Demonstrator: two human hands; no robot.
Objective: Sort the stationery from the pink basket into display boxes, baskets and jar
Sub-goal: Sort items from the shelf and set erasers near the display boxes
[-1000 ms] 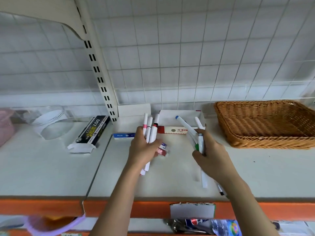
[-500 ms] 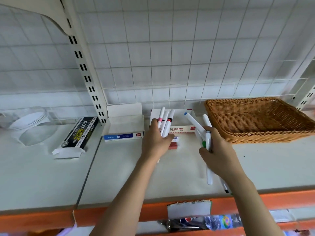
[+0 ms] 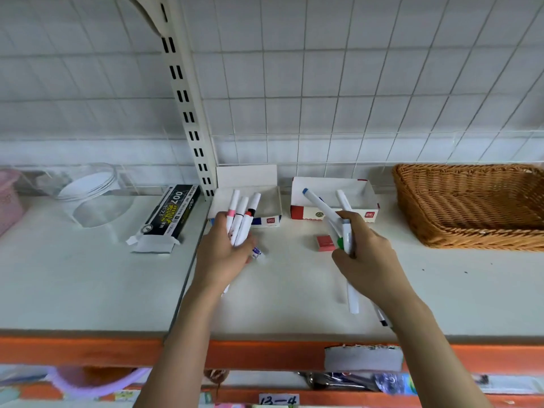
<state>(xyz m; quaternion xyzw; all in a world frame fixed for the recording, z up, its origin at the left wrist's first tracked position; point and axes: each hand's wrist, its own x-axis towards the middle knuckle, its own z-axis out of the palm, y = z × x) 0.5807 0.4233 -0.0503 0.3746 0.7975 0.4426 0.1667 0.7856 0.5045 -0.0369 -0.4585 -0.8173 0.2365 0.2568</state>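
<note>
My left hand point(image 3: 223, 254) grips a bunch of three white markers point(image 3: 243, 216) with pink, black and red bands, their tips reaching over the blue-fronted display box point(image 3: 266, 220). My right hand point(image 3: 365, 260) grips several white markers point(image 3: 321, 206), one blue-capped, one with a green band, fanned out in front of the red-fronted display box point(image 3: 304, 212). A pink eraser point(image 3: 325, 242) lies on the shelf between my hands. A small white item point(image 3: 257, 252) lies by my left thumb. The pink basket point(image 3: 8, 198) shows at the far left edge.
A clear plastic jar point(image 3: 97, 198) lies on its side at the left. A black pen box point(image 3: 169, 216) lies beside the white slotted upright point(image 3: 188, 113). A wicker basket point(image 3: 471, 204) stands at the right. The shelf's orange front edge point(image 3: 88, 351) runs below my arms.
My left hand has shifted left with its markers, from the red-fronted box to the blue-fronted box. My right hand keeps its bunch. The pink eraser is now uncovered between the hands.
</note>
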